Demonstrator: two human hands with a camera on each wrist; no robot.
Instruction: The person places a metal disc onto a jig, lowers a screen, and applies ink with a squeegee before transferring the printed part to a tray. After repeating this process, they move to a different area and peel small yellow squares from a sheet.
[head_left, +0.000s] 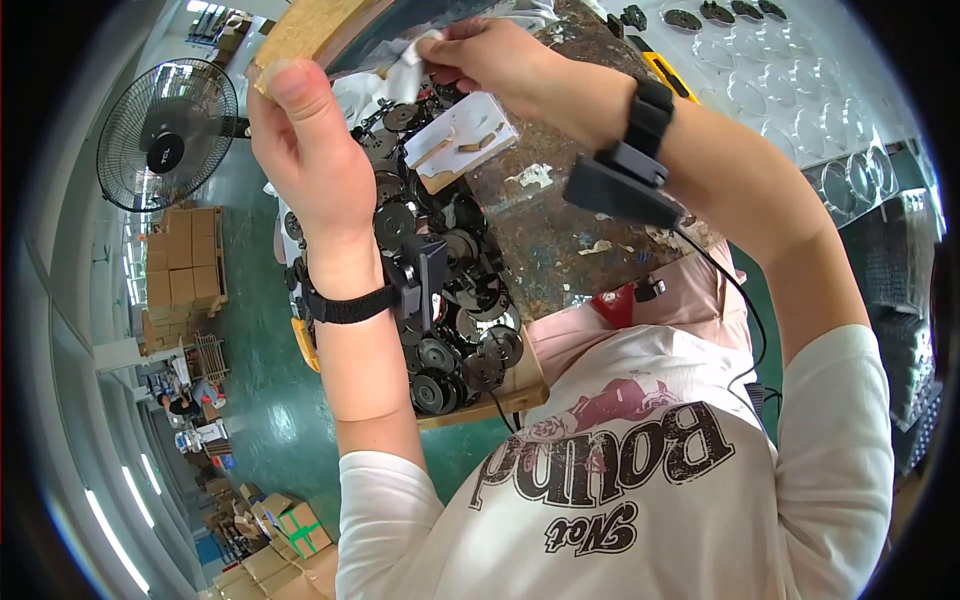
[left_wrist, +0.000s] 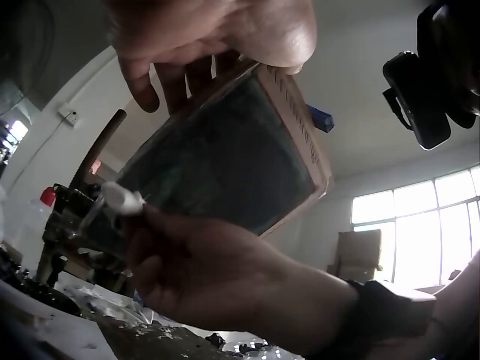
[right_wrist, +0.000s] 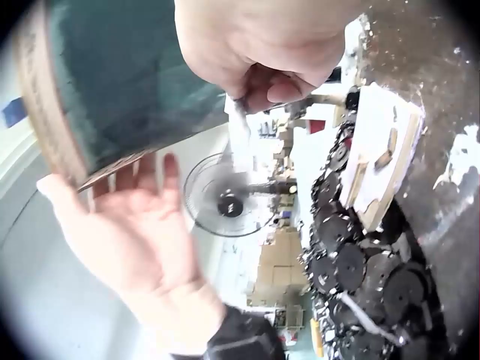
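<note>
The left hand (head_left: 320, 165) held the tilted wooden frame (head_left: 318, 32) by its edge. The right hand (head_left: 495, 62), nearer the frame's dark face (left_wrist: 225, 157), pinched a white cloth (head_left: 406, 76) extending lengthwise beside it; contact was unclear.

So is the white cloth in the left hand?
No, the right hand pinches the white cloth, while the left hand holds the wooden frame.

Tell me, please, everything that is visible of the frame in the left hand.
The frame looks like pale wood, with straight sides around a dark greenish sheet. Small dark marks line one side. It is tilted and raised off the bench. The left hand grips its edge; whether the white cloth in the right hand touches it is unclear.
</note>
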